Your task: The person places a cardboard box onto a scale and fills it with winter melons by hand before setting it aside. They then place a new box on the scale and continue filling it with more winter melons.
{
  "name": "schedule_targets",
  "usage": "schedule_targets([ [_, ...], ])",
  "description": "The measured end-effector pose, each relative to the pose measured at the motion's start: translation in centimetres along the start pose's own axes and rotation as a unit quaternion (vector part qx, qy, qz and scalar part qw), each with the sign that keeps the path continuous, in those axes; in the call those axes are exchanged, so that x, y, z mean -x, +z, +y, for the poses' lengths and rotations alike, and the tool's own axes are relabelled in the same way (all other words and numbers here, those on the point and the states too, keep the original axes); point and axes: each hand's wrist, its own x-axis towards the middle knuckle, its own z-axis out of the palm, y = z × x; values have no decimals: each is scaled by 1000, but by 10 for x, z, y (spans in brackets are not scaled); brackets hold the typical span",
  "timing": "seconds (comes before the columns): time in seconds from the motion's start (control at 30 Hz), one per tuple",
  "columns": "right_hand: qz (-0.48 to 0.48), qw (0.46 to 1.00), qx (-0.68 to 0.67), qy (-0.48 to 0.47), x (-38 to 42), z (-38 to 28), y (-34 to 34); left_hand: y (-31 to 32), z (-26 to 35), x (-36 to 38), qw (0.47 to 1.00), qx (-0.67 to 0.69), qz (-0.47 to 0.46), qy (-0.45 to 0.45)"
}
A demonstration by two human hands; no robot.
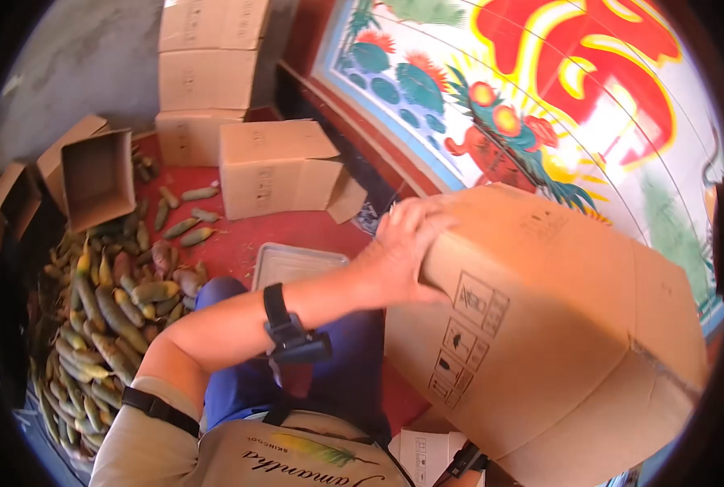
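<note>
A large cardboard box, printed with handling symbols, is tilted at the right. My left hand grips its near-left upper corner, with the thumb on the printed side and the fingers over the edge. At the bottom, only a strapped part of my right arm shows beside the box; my right hand is hidden. Below the left forearm, a shallow metal tray is partly covered. A large heap of green and brownish long vegetables lies to my left.
An open box stands on the red floor, near a stack of boxes. Another open carton tips over the heap. Behind the held box is a painted tile panel. A small white box sits at the bottom.
</note>
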Motion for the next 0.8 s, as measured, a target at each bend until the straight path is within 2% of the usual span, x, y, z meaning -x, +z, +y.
schedule_targets([
  [0.07, -28, 995, -101, -1, -59, -13, 69, -18, -23, 3, 999, -16, 23, -21],
  [0.17, -73, 951, -302, 4, -145, -53, 172, -50, -55, 6, 999, 1, 34, -38],
  [0.3, -142, 862, -486, 14, -214, -102, 238, -90, -90, 28, 993, 19, 60, -100],
  [0.33, -162, 843, -513, 18, -229, -113, 250, -97, -99, 38, 992, 12, 64, -105],
  [0.4, -196, 811, -550, 24, -254, -131, 267, -110, -114, 57, 946, 182, 91, -251],
  [0.47, -224, 789, -571, 33, -274, -143, 285, -119, -120, 75, 946, 171, 91, -261],
  [0.53, -249, 775, -580, 42, -287, -150, 304, -121, -124, 93, 919, 201, 87, -327],
  [0.57, -259, 768, -584, 47, -293, -154, 315, -118, -138, 107, 941, 120, 70, -308],
  [0.6, -271, 761, -587, 54, -295, -155, 326, -115, -142, 116, 941, 114, 78, -308],
  [0.67, -288, 751, -590, 67, -299, -157, 345, -105, -148, 134, 888, 241, 103, -379],
  [0.7, -296, 747, -590, 75, -299, -157, 354, -96, -157, 146, 857, 322, 121, -383],
  [0.73, -304, 742, -591, 83, -300, -157, 363, -89, -166, 157, 856, 321, 124, -385],
  [0.8, -316, 735, -592, 97, -300, -157, 380, -79, -175, 172, 773, 398, 146, -471],
])
